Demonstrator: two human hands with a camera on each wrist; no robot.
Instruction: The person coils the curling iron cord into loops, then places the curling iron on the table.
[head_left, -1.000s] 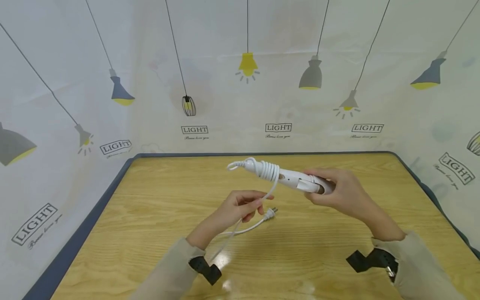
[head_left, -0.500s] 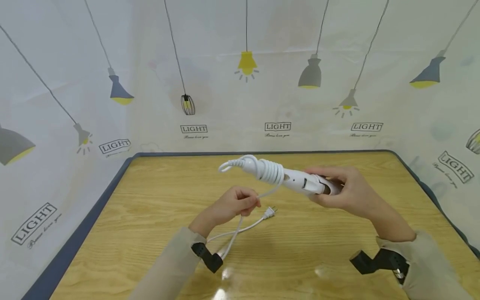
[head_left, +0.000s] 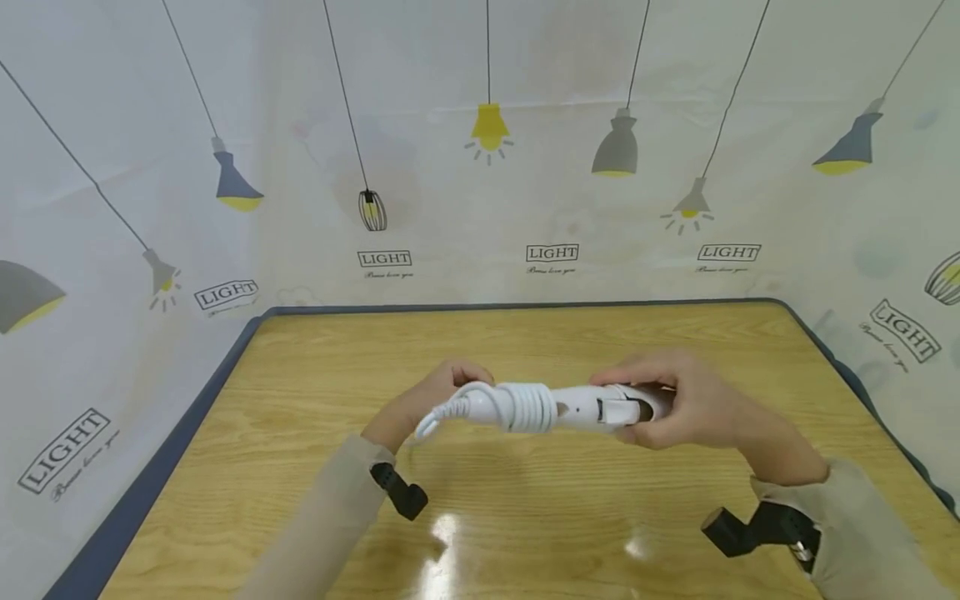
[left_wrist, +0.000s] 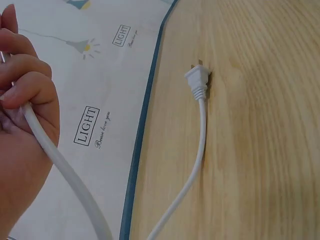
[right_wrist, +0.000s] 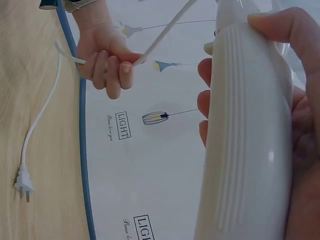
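Observation:
A white hair styling iron [head_left: 581,408] is held up nearly level over the table by my right hand [head_left: 697,404], its fingers and thumb wrapped round the far end. Several turns of white power cord [head_left: 531,407] circle the other end of the body. In the right wrist view the iron's ribbed casing [right_wrist: 245,125] fills the palm. My left hand [left_wrist: 27,85] grips the loose run of cord between curled fingers and thumb; in the head view it is partly hidden behind the iron. The plug [left_wrist: 199,77] lies on the table at the cord's end.
A wooden table [head_left: 315,500] with a dark blue edge stretches beneath both hands. Walls of white sheeting [head_left: 435,167] printed with lamps stand round its back and sides.
The iron has come down and turned nearly level. My left hand has moved behind it, still gripping the cord. The plug, visible earlier in the head view, is now hidden there.

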